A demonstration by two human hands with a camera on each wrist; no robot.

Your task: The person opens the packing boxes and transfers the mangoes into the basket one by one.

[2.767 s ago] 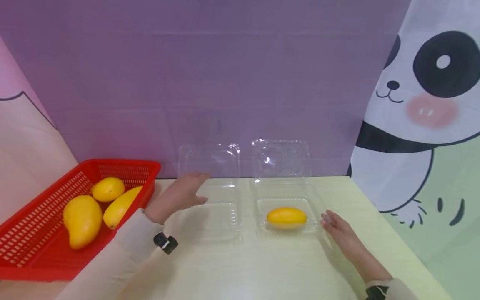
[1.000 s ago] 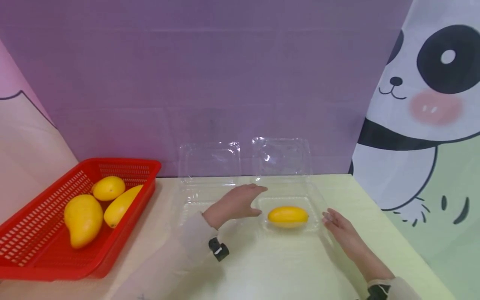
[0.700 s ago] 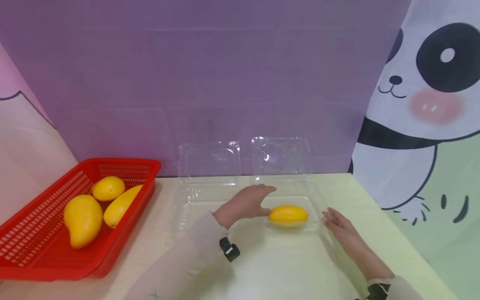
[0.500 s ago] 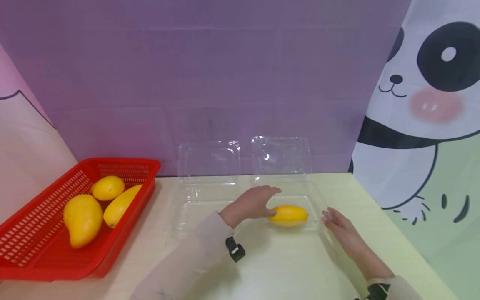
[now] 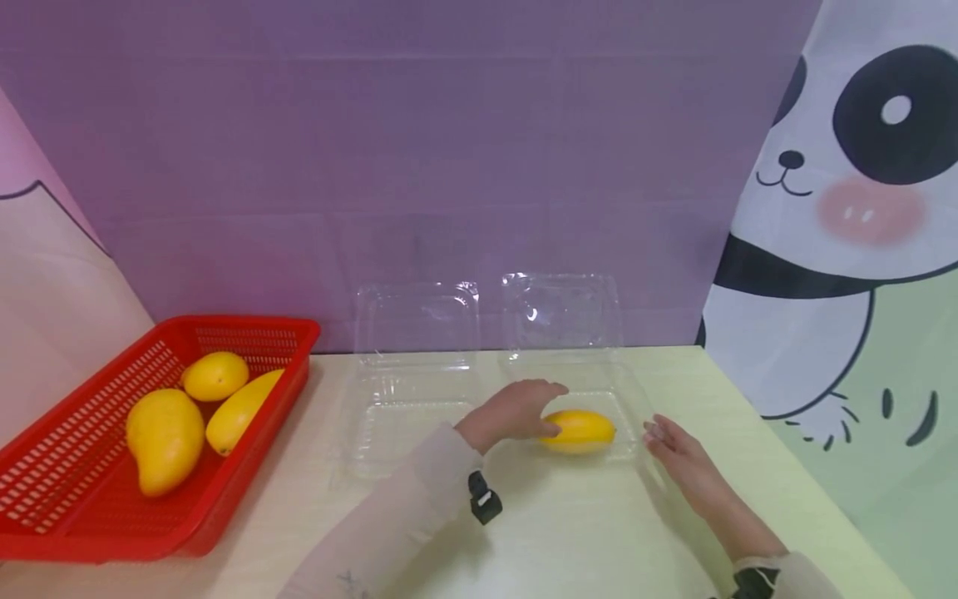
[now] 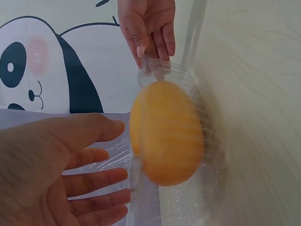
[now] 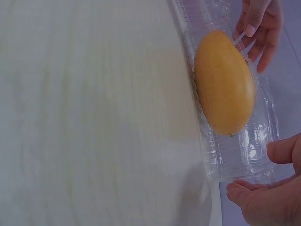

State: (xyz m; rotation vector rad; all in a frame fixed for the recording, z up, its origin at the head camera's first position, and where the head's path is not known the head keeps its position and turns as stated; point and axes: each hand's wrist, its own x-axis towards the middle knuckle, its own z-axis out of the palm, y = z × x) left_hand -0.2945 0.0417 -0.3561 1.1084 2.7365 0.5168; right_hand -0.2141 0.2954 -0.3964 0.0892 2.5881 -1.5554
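A yellow mango (image 5: 584, 429) lies in the base of the right-hand clear plastic clamshell box (image 5: 561, 312), whose lid stands raised at the back. Over the mango's left end reaches my left hand (image 5: 516, 409), thumb and fingers spread apart; in the left wrist view its fingertips (image 6: 123, 195) are close to the box's rim and the mango. At the box's right side is my right hand (image 5: 688, 466), fingers loosely extended. The right wrist view has its thumb (image 7: 281, 151) and fingers at the end of the box, not curled round it.
A second clamshell box (image 5: 419, 324), lid up, stands to the left. A red plastic basket (image 5: 299, 366) at the far left holds several mangoes (image 5: 166, 441). Behind the table (image 5: 569, 532) hangs a purple cloth (image 5: 449, 166), with a panda print on the right.
My left hand has moved right, from over the left box to the mango in the right box. My right hand has stayed at the right box's side, and the mango has not shifted.
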